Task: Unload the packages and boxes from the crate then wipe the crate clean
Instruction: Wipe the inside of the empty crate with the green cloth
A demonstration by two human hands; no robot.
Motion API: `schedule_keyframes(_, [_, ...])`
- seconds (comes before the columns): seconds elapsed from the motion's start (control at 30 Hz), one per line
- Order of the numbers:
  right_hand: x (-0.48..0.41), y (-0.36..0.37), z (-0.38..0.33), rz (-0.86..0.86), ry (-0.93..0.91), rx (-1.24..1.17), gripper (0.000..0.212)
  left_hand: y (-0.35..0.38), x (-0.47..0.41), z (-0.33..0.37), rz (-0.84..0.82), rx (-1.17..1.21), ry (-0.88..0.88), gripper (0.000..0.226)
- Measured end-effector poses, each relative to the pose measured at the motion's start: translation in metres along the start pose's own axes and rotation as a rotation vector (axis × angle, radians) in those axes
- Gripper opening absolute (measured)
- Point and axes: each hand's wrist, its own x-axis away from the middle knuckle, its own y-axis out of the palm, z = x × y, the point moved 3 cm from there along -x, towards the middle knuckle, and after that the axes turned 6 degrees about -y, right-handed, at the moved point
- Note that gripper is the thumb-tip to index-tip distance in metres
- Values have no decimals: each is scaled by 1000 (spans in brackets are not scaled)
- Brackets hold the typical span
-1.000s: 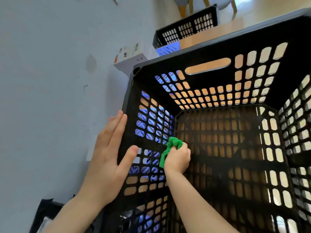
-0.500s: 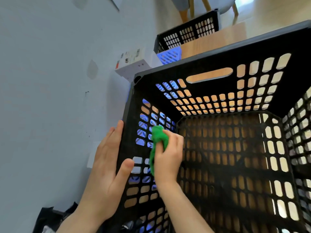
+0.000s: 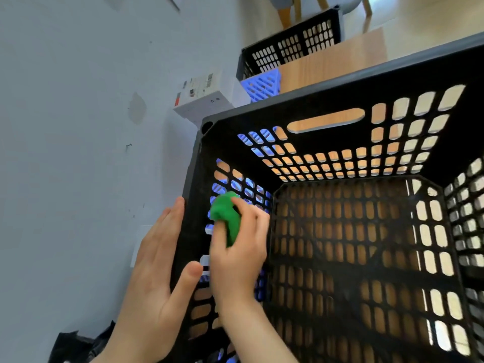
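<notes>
A large black perforated crate (image 3: 327,100) fills the right of the view, and nothing lies inside it. My right hand (image 3: 242,254) is inside the crate and grips a bunched green cloth (image 3: 225,213), pressing it against the inner left wall. My left hand (image 3: 157,273) lies flat with straight fingers on the outside of that same wall, its thumb hooked over the rim.
A white box (image 3: 207,96) stands on the floor beyond the crate's far left corner, next to a small blue basket (image 3: 263,83). A second black crate (image 3: 290,47) stands farther back by chair legs. Something black (image 3: 76,344) lies at bottom left.
My right hand has carried the green cloth up the inner left wall, from deep near the floor corner to close under the rim. My left hand has stayed on the outer wall.
</notes>
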Motion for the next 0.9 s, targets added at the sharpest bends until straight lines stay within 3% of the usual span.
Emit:
schedule_keyframes(0.13, [15, 2, -7, -124, -175, 29, 46, 0, -1, -2, 8, 35, -10, 71])
schedule_keyframes(0.27, [8, 5, 23, -24, -226, 100, 36, -1, 0, 3, 6, 33, -49, 68])
schedule_keyframes(0.33, [0, 1, 57, -16, -107, 148, 35, -1, 1, 4, -1, 33, -64, 67])
schedule_keyframes(0.43, [0, -9, 116, -24, 224, 228, 34, -2, 2, 4, -11, 32, -73, 68])
schedule_keyframes(0.6, [-8, -7, 110, 66, 392, 171, 28, -2, 3, 4, -9, 30, -71, 68])
schedule_keyframes(0.67, [-16, -3, 70, 118, 277, 77, 25, -2, 2, 5, 2, 23, -42, 68])
schedule_keyframes(0.8, [-12, 6, -12, 119, -128, -99, 24, 0, -1, 3, -1, 22, -5, 69])
schedule_keyframes(0.9, [-6, 5, -16, 73, -256, -158, 28, 0, -1, 1, -4, 33, -7, 69])
